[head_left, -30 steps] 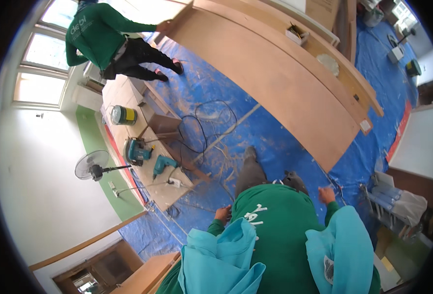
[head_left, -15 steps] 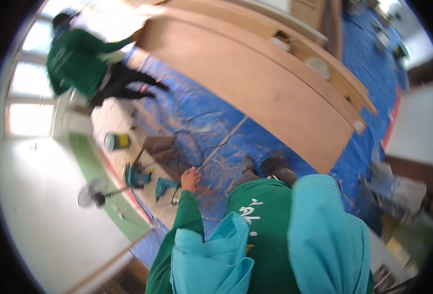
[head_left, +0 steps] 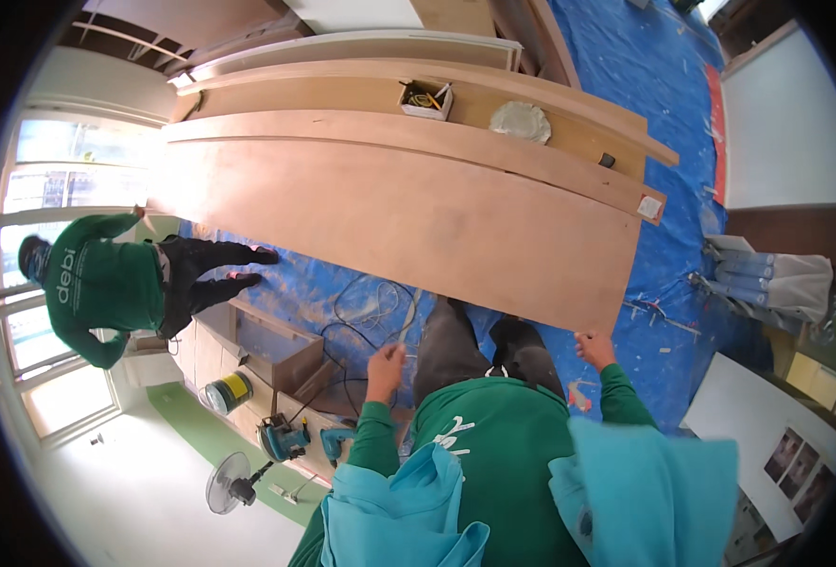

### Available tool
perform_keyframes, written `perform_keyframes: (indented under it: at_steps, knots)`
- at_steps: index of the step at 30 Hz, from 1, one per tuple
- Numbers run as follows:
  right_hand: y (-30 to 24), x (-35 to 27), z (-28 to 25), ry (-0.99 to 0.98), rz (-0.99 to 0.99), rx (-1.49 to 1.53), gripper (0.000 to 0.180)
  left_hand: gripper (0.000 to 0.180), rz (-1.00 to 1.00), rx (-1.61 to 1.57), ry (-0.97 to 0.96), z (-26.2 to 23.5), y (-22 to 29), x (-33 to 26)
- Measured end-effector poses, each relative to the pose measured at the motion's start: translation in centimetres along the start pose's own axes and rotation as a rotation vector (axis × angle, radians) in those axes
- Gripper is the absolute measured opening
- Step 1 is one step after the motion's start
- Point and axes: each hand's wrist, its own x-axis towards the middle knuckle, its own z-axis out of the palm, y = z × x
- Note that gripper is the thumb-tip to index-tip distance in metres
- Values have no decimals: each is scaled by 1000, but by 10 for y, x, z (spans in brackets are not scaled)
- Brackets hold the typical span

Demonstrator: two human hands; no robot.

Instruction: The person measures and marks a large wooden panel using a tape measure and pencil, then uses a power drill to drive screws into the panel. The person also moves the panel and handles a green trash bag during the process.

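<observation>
A large plywood sheet (head_left: pixel 418 217) lies flat in front of me, over a blue tarp (head_left: pixel 663 85). My right hand (head_left: pixel 595 348) is at the sheet's near right corner, fingers apart, touching or almost touching its edge. My left hand (head_left: pixel 385 366) is raised in front of my green shirt with its fingers loosely curled. It hovers over coiled cables (head_left: pixel 361 302) and a thin pale strip (head_left: pixel 408 317). Whether it holds anything is unclear. My dark trouser legs (head_left: pixel 479 350) stand between the two hands.
Another person (head_left: pixel 106 283) in a green shirt bends by the windows at left. More long boards lie beyond the sheet, bearing a small box of tools (head_left: pixel 425 99) and a pale disc (head_left: pixel 520 121). Teal power tools (head_left: pixel 281 439), a can (head_left: pixel 227 390) and a fan (head_left: pixel 229 482) sit lower left.
My view has swung toward the plywood sheet, which now fills the middle. My right hand has come up to the sheet's near corner. The other person now appears further left.
</observation>
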Motion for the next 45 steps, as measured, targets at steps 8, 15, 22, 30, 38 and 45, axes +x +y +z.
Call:
perform_keyframes:
  at_steps: [8, 15, 22, 30, 38, 45]
  knots:
    - [-229, 38, 86, 0, -338, -421, 44, 41, 527, 336, -6, 13, 269, 260]
    - [-538, 113, 181, 235, -911, -428, 31, 38, 669, 700, 196, 64, 451, 435]
    - [-651, 236, 253, 276, -708, -685, 33, 64, 686, 874, 560, 110, 422, 500]
    - [-638, 268, 260, 387, -434, -568, 26, 50, 541, 763, -42, 87, 445, 481]
    - [-560, 187, 234, 348, -543, -117, 31, 69, 344, 798, 116, 127, 442, 508]
    - [-322, 45, 201, 66, -97, 412, 37, 72, 448, 695, 245, 127, 400, 580]
